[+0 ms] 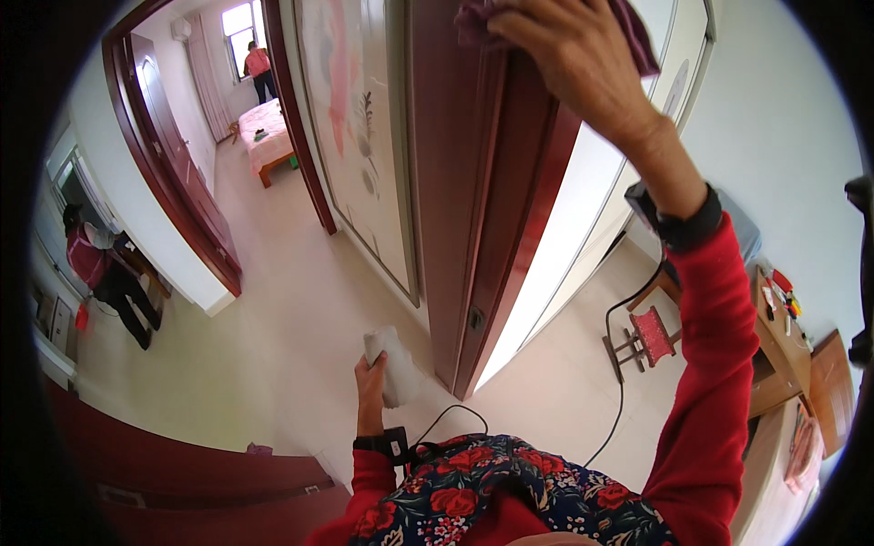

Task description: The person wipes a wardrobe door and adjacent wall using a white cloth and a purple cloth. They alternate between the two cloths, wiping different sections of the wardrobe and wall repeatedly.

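At the top, my right hand (578, 64) is raised and its fingers press a dark purple cloth (475, 25) to the upper part of the reddish-brown door frame (451, 209). Part of the cloth also shows beyond my hand. Lower down, my left hand (370, 382) grips a pale grey, flattish object (394, 364); whether it is a folded cloth or something stiffer, I cannot tell. It is held over the floor, to the left of the frame's foot. Black bands circle both my wrists.
A framed picture (360, 136) hangs left of the frame. A dark red door (209, 496) fills the lower left. Two people work farther off, one at left (100, 264), one by a window (259, 65). At right are a red-seated stool (652, 337), desk (783, 332) and black cable (619, 419).
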